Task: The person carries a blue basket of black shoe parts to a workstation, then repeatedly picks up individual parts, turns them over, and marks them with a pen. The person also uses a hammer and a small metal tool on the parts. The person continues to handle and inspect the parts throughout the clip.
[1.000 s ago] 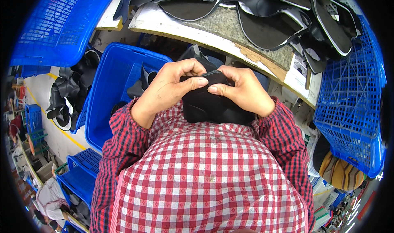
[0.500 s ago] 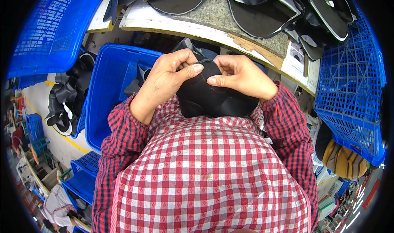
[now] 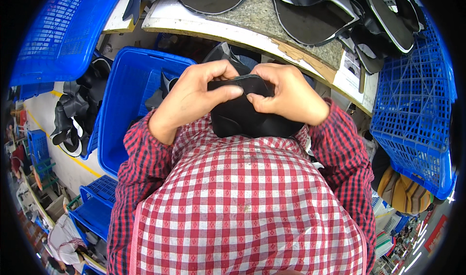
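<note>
Head view: both hands clamp a black fabric piece [image 3: 242,112] held against the chest, near the worktop [image 3: 272,20]. The left hand [image 3: 191,95] pinches its top edge from the left; the right hand [image 3: 286,95] grips it from the right, thumbs close together. Likely fault: an uneven pull could slip or crease the edge. A blue crate [image 3: 121,105] sits below left.

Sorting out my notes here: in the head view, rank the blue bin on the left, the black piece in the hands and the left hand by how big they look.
1. Blue bin, largest, though partly hidden.
2. Black piece.
3. Left hand. It looks close in size to the black piece, which both hands partly cover, so that order is unsure.
</note>
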The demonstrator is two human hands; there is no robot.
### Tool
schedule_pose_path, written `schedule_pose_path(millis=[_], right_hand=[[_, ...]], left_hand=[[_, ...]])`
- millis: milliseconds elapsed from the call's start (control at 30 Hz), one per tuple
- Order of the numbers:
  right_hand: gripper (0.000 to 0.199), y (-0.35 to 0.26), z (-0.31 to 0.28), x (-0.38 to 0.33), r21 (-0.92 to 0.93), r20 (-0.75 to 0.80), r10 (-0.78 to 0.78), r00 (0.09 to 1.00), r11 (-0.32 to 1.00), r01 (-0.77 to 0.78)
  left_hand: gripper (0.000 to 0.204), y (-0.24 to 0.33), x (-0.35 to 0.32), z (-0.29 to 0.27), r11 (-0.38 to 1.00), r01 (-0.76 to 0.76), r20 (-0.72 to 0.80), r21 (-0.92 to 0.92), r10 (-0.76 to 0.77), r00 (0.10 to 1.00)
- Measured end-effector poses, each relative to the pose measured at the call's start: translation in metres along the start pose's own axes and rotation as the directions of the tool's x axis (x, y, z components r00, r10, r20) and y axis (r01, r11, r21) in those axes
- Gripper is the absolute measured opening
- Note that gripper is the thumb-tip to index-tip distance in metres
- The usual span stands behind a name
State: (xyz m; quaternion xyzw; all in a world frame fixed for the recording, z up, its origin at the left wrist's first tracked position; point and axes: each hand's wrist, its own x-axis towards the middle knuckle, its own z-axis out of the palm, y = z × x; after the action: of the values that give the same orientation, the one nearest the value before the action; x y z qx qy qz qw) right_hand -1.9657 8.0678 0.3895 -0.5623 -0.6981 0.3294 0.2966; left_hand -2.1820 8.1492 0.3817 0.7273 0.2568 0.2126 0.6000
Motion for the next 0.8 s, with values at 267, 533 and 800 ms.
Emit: schedule_pose_path(millis=[267,533,800], right_hand=[[0.023,-0.044,-0.014,-0.055,-0.522,-0.031,-0.711,0.702,0.611,0.596],[0.024,-0.055,-0.016,-0.078,-0.68,-0.029,-0.798,0.602,0.457,0.573],[0.025,-0.039,-0.009,-0.066,-0.235,-0.126,-0.326,0.937,0.927,0.291]], left_hand=[[0.022,0.036,-0.054,0.016,0.349,-0.703,0.213,0.62,0.787,0.579],[0.014,0.042,-0.052,0.039,0.104,-0.666,0.133,0.738,0.946,0.296],[0.015,0.029,-0.047,0.025,0.815,-0.437,-0.044,0.38,0.488,0.872]])
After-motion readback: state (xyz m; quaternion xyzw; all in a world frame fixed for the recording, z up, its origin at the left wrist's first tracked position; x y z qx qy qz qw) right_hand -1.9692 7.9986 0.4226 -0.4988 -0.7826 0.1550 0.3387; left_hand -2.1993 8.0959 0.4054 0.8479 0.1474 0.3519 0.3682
